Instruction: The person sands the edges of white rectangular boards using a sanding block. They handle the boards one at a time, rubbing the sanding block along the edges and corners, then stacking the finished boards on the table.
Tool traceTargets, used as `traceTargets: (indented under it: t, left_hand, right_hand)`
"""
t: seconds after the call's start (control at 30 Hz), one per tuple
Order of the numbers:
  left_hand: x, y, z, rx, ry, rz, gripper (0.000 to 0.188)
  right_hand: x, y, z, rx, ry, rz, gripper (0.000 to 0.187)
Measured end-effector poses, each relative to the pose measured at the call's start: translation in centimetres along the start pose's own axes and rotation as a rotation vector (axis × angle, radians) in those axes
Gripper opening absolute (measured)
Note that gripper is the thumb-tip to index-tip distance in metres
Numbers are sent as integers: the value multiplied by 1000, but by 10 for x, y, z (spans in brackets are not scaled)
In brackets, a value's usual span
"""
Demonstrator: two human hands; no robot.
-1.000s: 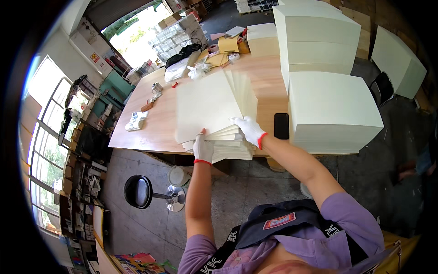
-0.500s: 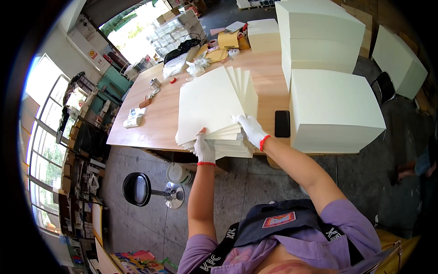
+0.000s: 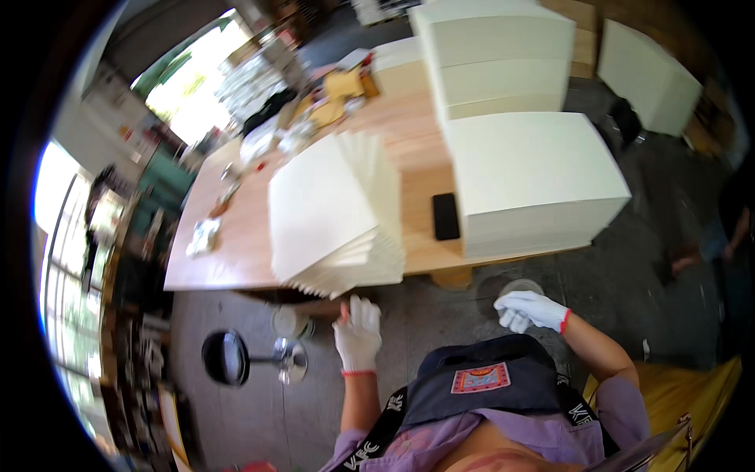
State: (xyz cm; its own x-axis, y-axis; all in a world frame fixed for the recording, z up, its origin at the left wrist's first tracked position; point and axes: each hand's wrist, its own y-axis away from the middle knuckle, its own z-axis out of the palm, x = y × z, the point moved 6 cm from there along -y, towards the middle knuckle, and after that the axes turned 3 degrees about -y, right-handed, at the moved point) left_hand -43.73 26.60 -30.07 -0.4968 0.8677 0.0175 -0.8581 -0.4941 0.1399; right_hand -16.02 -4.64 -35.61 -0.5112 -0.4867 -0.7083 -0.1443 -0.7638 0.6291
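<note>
A fanned stack of cream paper sheets lies on the wooden table, its corners spread at the far and near ends. My left hand, in a white glove with a red cuff and a bare fingertip showing, is just below the stack's near corner. Its fingers point up toward the paper and hold nothing. Out over the floor, in front of the table's edge, is my right hand, also gloved. Its fingers are loosely bent and apart, with nothing visible in them. Both hands are slightly blurred.
A black phone lies between the fanned sheets and a tall block of cream paper. Higher paper stacks stand behind. A black stool and a white bucket are at the table's near left. Part of another person shows at far right.
Both hands have come off the paper stack and drawn back toward my body, the right one swinging out to the right. The view has shifted, and the stack lies fanned on the table.
</note>
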Motion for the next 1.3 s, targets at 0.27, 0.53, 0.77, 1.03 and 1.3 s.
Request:
traceTargets:
  t: [0.27,0.53,0.77,1.03,1.3]
  left_hand:
    - [-208,-77,95,-228,-1352,-83,42]
    - [-418,-199,275,-1148,-2309,674,28]
    - [-469,-282,244,-1032,-2453,295,22]
    - [-473,-288,232,-1089,-2461,496,18]
    - [-477,-288,223,-1022,-2187,107,30]
  right_hand:
    - [-73,177,-169,778,-173,-658,34]
    - [-167,234,-224,1252,194,-688,53]
    - [-213,217,-218,1423,1141,-548,62]
    - [-256,217,-208,1261,1214,-892,60]
    - [-234,198,-220,1219,432,-792,63]
